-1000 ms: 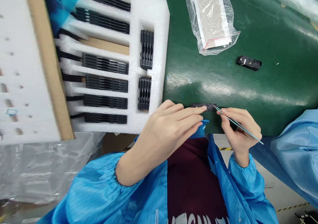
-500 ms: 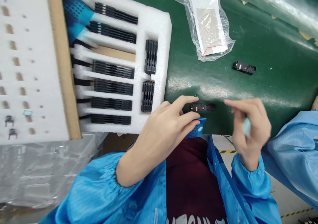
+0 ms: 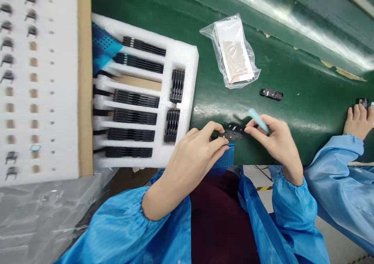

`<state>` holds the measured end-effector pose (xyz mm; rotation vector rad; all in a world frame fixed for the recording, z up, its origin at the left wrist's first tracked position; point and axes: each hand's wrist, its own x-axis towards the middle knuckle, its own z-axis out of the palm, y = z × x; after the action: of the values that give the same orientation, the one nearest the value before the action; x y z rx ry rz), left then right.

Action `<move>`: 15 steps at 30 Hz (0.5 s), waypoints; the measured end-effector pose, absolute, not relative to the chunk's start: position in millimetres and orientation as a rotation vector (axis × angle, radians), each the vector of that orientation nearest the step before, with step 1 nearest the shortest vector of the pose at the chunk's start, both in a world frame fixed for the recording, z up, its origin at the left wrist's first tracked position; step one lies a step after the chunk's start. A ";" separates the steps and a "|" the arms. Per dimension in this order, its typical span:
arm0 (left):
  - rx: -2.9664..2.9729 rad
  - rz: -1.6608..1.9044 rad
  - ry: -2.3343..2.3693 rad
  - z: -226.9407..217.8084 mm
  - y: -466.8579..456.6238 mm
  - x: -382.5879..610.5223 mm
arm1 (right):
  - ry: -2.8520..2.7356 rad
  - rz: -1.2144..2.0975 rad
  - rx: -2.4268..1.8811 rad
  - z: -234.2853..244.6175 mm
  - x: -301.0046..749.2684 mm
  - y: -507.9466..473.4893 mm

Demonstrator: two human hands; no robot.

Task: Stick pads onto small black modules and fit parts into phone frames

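Observation:
My left hand [image 3: 201,145] is closed at the fingertips on the left end of a slim black electronic part [image 3: 238,135], which lies on the green table near its front edge. My right hand [image 3: 276,137] has a light blue stick [image 3: 257,119] tucked between its fingers. Its thumb and fingertip also pinch the right end of a small black strip with white patches [image 3: 236,127], just behind the black part. Whether strip and part touch, I cannot tell. Beneath the left fingers a blue perforated sheet [image 3: 223,159] hangs at the table edge.
To the left, a white foam tray [image 3: 187,57] holds stacks of black parts. Farther left stands a white foam board [image 3: 66,100] with small clips. A clear bag [image 3: 233,53] and another black part [image 3: 272,94] lie behind. A co-worker's hand [image 3: 358,119] is at the right.
My right hand has moved left to the black part, bringing the light blue stick, and the black strip now shows at its fingertips. The left hand stays at the part. The camera view has shifted.

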<state>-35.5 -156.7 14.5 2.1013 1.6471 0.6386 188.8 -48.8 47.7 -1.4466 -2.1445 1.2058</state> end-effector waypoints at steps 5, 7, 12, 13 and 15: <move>2.105 0.661 1.630 12.7 -156.3 -36.3 | -1.986 0.674 -1.532 47.8 218.3 -1.9; 2.101 0.663 1.633 12.4 -156.0 -36.1 | -2.014 0.559 -1.527 43.5 226.0 19.4; 2.086 0.647 1.627 13.2 -155.9 -36.3 | -2.052 0.506 -1.550 31.0 232.4 44.5; 2.083 0.643 1.627 13.8 -155.8 -36.5 | -2.037 0.494 -1.547 30.8 232.8 42.3; 2.076 0.641 1.630 15.2 -155.5 -36.8 | -1.996 0.517 -1.518 34.3 233.3 29.9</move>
<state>-36.8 -155.5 15.2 2.0756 1.6303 0.6408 233.3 29.9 34.3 -1.5177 -1.9959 0.5172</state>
